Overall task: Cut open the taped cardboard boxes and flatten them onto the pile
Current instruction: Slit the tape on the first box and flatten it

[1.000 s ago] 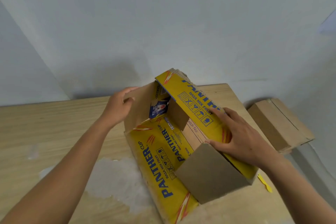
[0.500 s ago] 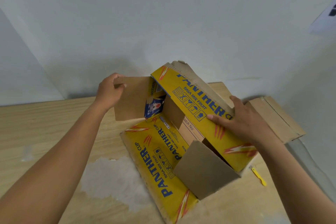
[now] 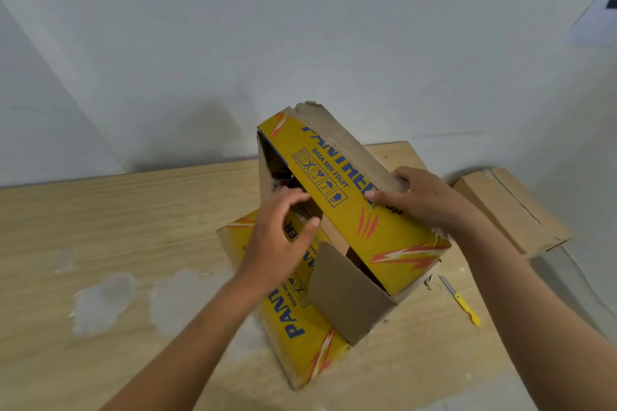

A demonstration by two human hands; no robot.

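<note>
A yellow printed cardboard box stands opened on the wooden table, one yellow flap lying flat toward me and a plain brown flap sticking up at the near end. My right hand grips the raised top panel from the right, fingers over its upper edge. My left hand hovers in front of the box's open mouth with fingers spread and relaxed, holding nothing. Something dark shows inside the box; what it is cannot be made out.
A yellow-handled cutter lies on the table right of the box. Flattened brown cardboard lies beyond the table's right edge. Pale worn patches mark the tabletop at left. A white wall rises close behind.
My left hand let go of the brown side flap and moved right, in front of the box opening. The right hand has tilted the top panel higher and steeper.
</note>
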